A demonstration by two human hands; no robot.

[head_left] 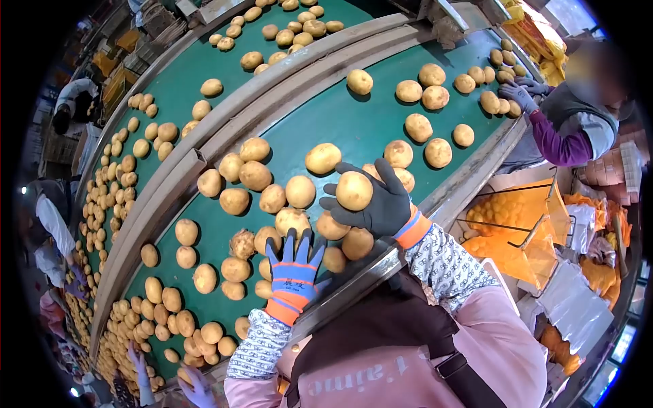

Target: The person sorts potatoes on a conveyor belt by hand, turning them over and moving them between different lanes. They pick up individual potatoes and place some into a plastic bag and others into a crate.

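So the green conveyor belt (354,115) runs diagonally across the whole view, fenced by a grey metal rail (224,129) on the far side and a dark near rim (354,289) right against the person's apron. Past that rail there's a second belt (183,75), also covered in spuds. The open room is mostly the bare green stretch up the middle of the near belt; down by the hands it's crowded, with a pile of potatoes (265,197) sitting shoulder to shoulder. The right hand (381,204), in a dark glove with an orange cuff, has its fingers (391,173) curled round one potato (354,190), lifted just above the pile. It's pale yellow-tan, smooth, roundish oval, and so close to round I can't really call its long axis. The left hand (294,268), in a blue and orange glove, lies flat with fingers spread, tips touching the potatoes near the rim, holding nothing. Further up the belt, another worker's gloved hand (518,94) is in among more potatoes.
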